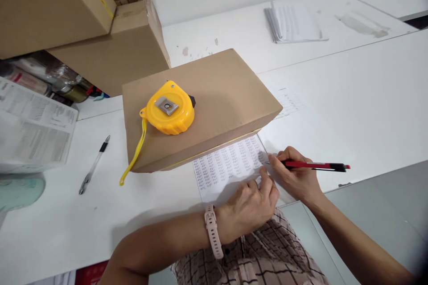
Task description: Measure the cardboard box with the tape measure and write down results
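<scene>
My right hand [297,176] is closed around a red and black pen [314,165], its tip touching or just above a sheet of paper [230,160]. Rows of short handwritten entries in columns fill most of that sheet's visible part. My left hand [250,202], fingers curled, presses on the sheet's lower right part; its fingertips are partly hidden. The sheet's far edge disappears behind a closed brown cardboard box [220,93]. On top of the box lies a yellow tape measure [177,118] with a yellow wrist strap hanging over the edge.
Stacked cardboard boxes [113,49] rise at the back left. A second pen [95,164] lies on the white table [150,218], near a printed white package [36,120] and a pale green object [20,191]. A paper stack [297,22] sits at the back.
</scene>
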Demonstrator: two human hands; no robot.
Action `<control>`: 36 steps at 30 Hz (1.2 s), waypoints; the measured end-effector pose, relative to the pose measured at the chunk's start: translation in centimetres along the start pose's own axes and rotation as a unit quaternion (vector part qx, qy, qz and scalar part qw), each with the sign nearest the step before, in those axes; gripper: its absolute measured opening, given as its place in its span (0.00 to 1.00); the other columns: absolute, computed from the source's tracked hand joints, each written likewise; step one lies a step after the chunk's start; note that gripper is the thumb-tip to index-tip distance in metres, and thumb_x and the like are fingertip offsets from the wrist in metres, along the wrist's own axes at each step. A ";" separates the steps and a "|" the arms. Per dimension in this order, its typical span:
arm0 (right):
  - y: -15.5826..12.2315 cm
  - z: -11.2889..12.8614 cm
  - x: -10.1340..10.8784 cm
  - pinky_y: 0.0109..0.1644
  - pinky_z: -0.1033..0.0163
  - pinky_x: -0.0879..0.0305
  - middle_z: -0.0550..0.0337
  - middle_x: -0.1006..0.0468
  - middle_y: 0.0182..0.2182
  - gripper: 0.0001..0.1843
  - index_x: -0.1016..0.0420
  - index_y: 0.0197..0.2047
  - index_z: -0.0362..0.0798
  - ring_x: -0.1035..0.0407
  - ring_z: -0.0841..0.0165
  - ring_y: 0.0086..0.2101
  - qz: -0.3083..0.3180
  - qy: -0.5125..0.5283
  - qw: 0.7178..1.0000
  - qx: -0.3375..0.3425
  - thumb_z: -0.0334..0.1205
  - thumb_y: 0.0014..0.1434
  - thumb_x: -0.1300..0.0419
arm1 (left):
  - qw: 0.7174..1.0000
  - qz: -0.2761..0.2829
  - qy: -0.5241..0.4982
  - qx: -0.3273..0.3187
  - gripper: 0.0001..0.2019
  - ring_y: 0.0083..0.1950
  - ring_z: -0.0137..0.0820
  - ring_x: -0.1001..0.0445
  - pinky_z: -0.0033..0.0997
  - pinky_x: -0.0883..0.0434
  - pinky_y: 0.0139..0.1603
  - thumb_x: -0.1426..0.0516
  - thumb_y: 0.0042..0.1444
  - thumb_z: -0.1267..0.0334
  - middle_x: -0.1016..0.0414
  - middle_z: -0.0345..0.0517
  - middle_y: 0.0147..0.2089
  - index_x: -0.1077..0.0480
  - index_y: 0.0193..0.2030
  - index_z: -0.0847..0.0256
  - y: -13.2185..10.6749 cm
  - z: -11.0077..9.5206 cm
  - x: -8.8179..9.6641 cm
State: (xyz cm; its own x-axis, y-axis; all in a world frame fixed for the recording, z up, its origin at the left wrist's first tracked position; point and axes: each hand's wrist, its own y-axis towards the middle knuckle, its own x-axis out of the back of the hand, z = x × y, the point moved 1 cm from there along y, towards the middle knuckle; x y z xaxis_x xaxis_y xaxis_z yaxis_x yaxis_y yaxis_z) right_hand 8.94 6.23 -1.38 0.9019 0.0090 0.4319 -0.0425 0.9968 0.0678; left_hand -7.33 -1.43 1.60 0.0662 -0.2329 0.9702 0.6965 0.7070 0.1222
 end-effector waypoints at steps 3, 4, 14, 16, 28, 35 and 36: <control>0.0 -0.2 0.0 0.22 0.64 0.46 0.64 0.34 0.20 0.23 0.35 0.25 0.51 0.43 0.73 0.21 0.010 0.003 1.000 -0.009 0.56 0.62 0.35 | 1.000 0.004 -0.002 0.000 0.22 0.33 0.29 0.26 0.27 0.33 0.27 0.52 0.71 0.63 0.29 0.76 0.62 0.32 0.63 0.77 0.0 0.0 -0.1; 0.0 -0.1 -0.1 0.22 0.64 0.46 0.65 0.34 0.19 0.23 0.35 0.25 0.51 0.44 0.73 0.21 0.012 0.004 1.000 -0.010 0.56 0.62 0.35 | 1.000 0.003 -0.003 0.001 0.22 0.33 0.29 0.26 0.27 0.33 0.27 0.52 0.71 0.63 0.29 0.76 0.62 0.32 0.63 0.76 0.0 0.0 -0.1; 0.0 0.4 -0.1 0.23 0.65 0.45 0.65 0.34 0.19 0.24 0.37 0.24 0.51 0.43 0.73 0.21 0.010 0.007 1.000 -0.014 0.56 0.60 0.34 | 1.000 0.024 -0.007 -0.006 0.23 0.34 0.30 0.24 0.28 0.32 0.28 0.52 0.71 0.61 0.31 0.77 0.65 0.34 0.64 0.76 0.0 0.0 0.0; 0.0 0.2 0.0 0.23 0.65 0.45 0.65 0.34 0.19 0.24 0.37 0.24 0.51 0.44 0.72 0.21 0.011 0.002 1.000 -0.010 0.56 0.61 0.34 | 0.999 0.031 -0.009 -0.008 0.23 0.35 0.30 0.24 0.28 0.31 0.29 0.52 0.72 0.60 0.32 0.78 0.66 0.34 0.64 0.76 0.0 0.0 0.0; 0.0 0.0 0.1 0.24 0.64 0.45 0.66 0.36 0.20 0.23 0.38 0.24 0.51 0.45 0.73 0.22 0.002 0.008 1.000 -0.008 0.51 0.62 0.34 | 1.000 -0.006 -0.010 0.006 0.22 0.32 0.29 0.25 0.28 0.33 0.27 0.52 0.71 0.62 0.28 0.75 0.63 0.31 0.63 0.76 0.1 0.0 0.1; 0.0 0.1 0.0 0.24 0.64 0.47 0.66 0.36 0.19 0.21 0.38 0.24 0.51 0.45 0.73 0.22 -0.005 -0.003 1.000 -0.018 0.50 0.62 0.35 | 1.000 -0.009 -0.010 0.009 0.22 0.33 0.30 0.25 0.27 0.34 0.27 0.52 0.71 0.63 0.28 0.75 0.63 0.31 0.63 0.76 0.0 0.0 0.0; 0.0 0.1 -0.1 0.24 0.64 0.47 0.66 0.36 0.19 0.21 0.37 0.24 0.51 0.45 0.73 0.22 -0.005 -0.005 1.000 -0.017 0.50 0.62 0.35 | 1.000 -0.009 -0.009 0.009 0.22 0.33 0.30 0.25 0.27 0.34 0.27 0.52 0.71 0.63 0.28 0.75 0.63 0.31 0.63 0.76 0.0 -0.1 -0.1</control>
State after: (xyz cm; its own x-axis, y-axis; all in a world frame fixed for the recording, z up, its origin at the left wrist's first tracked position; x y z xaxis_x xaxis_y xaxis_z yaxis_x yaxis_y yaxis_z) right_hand 8.86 6.21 -1.34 0.8975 -0.0008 0.4409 -0.0198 0.9989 0.0420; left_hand -7.29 -1.44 1.52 0.0409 -0.2340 0.9714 0.6844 0.7149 0.1434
